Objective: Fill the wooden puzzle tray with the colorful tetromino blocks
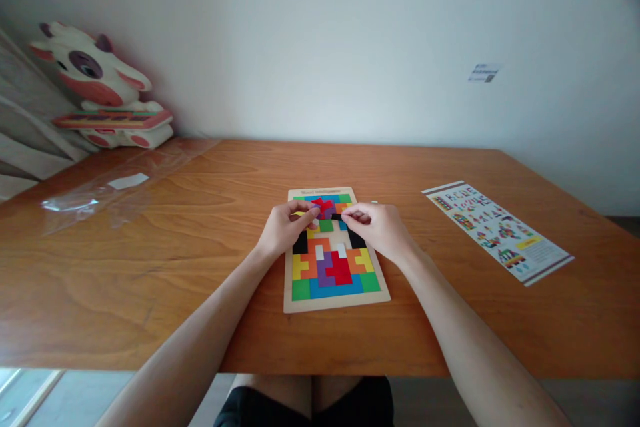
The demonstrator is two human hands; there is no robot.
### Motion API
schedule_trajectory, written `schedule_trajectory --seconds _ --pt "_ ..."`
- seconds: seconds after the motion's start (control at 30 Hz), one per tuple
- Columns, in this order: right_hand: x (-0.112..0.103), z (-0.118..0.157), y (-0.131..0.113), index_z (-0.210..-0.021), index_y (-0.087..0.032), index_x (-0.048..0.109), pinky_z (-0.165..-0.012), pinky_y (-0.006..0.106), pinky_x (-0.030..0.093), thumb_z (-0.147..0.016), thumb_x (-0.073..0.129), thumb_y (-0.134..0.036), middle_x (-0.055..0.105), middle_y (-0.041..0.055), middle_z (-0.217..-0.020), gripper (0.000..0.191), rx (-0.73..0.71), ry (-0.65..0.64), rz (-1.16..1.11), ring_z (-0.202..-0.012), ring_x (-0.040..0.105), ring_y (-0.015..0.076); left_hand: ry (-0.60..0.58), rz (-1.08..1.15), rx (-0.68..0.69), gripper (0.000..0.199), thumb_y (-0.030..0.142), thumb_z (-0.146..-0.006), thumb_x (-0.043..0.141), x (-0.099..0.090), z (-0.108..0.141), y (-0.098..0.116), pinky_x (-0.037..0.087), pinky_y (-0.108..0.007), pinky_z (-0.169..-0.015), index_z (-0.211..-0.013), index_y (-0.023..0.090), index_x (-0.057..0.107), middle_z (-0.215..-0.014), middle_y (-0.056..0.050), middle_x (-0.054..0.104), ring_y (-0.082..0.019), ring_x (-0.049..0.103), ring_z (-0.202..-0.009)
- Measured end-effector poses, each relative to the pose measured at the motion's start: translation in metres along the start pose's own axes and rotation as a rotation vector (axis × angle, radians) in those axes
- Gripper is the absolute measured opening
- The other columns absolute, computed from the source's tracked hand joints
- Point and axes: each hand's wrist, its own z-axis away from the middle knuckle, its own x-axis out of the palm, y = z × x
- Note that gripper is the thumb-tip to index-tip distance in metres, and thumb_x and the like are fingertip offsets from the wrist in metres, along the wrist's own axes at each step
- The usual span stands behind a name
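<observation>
A wooden puzzle board (336,305) with a pale frame lies on the table, filled largely with coloured block pieces. Bare wood shows in its middle. Over the board's upper left part is my left hand (286,227), thumb and fingers pinched near a red piece (324,205); a small whitish bit shows at the fingertips, too small to name. My right hand (374,225) is above the upper right part and pinches a small black piece (337,217). Red, purple, blue, green, yellow, orange and white pieces fill the lower part.
A printed pattern sheet (500,232) lies on the wooden table (200,267) to the right. Clear plastic wrapping (125,190) is at the left. A cow-shaped toy keyboard (113,121) stands in the back left corner, against the wall.
</observation>
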Motion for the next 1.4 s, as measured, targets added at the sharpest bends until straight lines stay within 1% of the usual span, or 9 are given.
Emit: schedule_trajectory --seconds 0.23,0.33,0.5,0.67,0.77,0.97,1.07,1.2,1.4 --pt "-0.003 0.002 0.002 -0.101 -0.021 0.076 -0.063 0.026 0.053 -0.085 0.067 -0.026 0.075 0.0044 -0.083 0.019 -0.105 -0.227 0.008 -0.066 0.067 0.0142 0.000 0.003 -0.002 0.042 0.054 -0.069 0.076 0.000 0.000 0.000 0.054 -0.026 -0.062 -0.087 0.016 0.067 -0.084 -0.004 0.071 -0.016 0.067 -0.066" --pt "-0.003 0.002 0.004 -0.101 -0.022 0.076 -0.063 0.026 0.052 -0.087 0.064 -0.024 0.076 0.0045 -0.085 0.019 -0.130 -0.251 0.056 -0.066 0.066 0.0139 0.001 0.008 -0.002 0.042 0.053 -0.068 0.077 0.000 0.001 0.002 0.054 -0.026 -0.063 -0.087 0.016 0.068 -0.083 -0.004 0.071 -0.015 0.067 -0.065" --pt "-0.006 0.002 0.000 -0.093 -0.025 0.077 -0.065 0.025 0.049 -0.088 0.066 -0.030 0.077 0.0018 -0.085 0.013 -0.217 -0.286 0.080 -0.068 0.067 0.0136 -0.001 0.015 0.011 0.041 0.050 -0.069 0.077 0.000 0.001 0.003 0.054 -0.025 -0.062 -0.087 0.015 0.068 -0.086 -0.005 0.071 -0.014 0.067 -0.065" --pt "-0.005 0.004 0.001 -0.092 -0.024 0.075 -0.064 0.024 0.049 -0.090 0.064 -0.030 0.074 0.0003 -0.079 0.013 -0.179 -0.342 0.033 -0.066 0.066 0.0126 0.001 0.010 0.005 0.040 0.050 -0.068 0.078 0.000 0.001 0.003 0.055 -0.026 -0.063 -0.086 0.016 0.068 -0.086 -0.004 0.071 -0.014 0.066 -0.064" --pt "-0.005 0.003 0.005 -0.093 -0.023 0.075 -0.069 0.027 0.050 -0.088 0.066 -0.031 0.072 0.0027 -0.083 0.013 -0.230 -0.325 0.104 -0.073 0.066 0.0144 0.002 0.015 -0.004 0.038 0.049 -0.068 0.078 0.000 0.001 0.003 0.055 -0.026 -0.063 -0.085 0.016 0.068 -0.084 -0.003 0.071 -0.014 0.066 -0.064" --pt "-0.005 -0.001 0.014 -0.115 -0.026 0.071 -0.097 0.041 0.049 -0.086 0.069 -0.033 0.071 0.0071 -0.113 0.029 -0.348 -0.249 0.180 -0.110 0.062 0.0229 0.001 0.026 -0.007 0.036 0.047 -0.068 0.079 0.000 0.002 0.004 0.054 -0.024 -0.062 -0.085 0.017 0.068 -0.082 -0.002 0.070 -0.014 0.067 -0.064" --pt "-0.003 -0.002 0.018 -0.116 -0.024 0.072 -0.101 0.045 0.048 -0.087 0.069 -0.034 0.071 0.0076 -0.119 0.031 -0.366 -0.266 0.201 -0.113 0.063 0.0245 -0.001 0.024 -0.006 0.036 0.046 -0.068 0.079 0.000 0.002 0.004 0.054 -0.025 -0.063 -0.085 0.017 0.068 -0.082 -0.002 0.070 -0.014 0.067 -0.064" --pt "-0.002 -0.002 0.020 -0.112 -0.025 0.074 -0.100 0.044 0.050 -0.089 0.066 -0.033 0.072 0.0069 -0.118 0.025 -0.367 -0.278 0.203 -0.111 0.065 0.0236 -0.010 0.023 0.009 0.036 0.046 -0.070 0.078 -0.001 0.002 0.002 0.054 -0.024 -0.062 -0.087 0.017 0.068 -0.086 -0.002 0.070 -0.013 0.067 -0.064" --pt "0.000 -0.002 0.017 -0.116 -0.022 0.072 -0.101 0.044 0.050 -0.090 0.065 -0.029 0.072 0.0070 -0.118 0.027 -0.363 -0.250 0.236 -0.112 0.064 0.0240 -0.021 0.006 0.010 0.037 0.048 -0.071 0.077 -0.002 0.000 -0.001 0.053 -0.023 -0.062 -0.088 0.016 0.068 -0.085 -0.003 0.070 -0.014 0.067 -0.065"
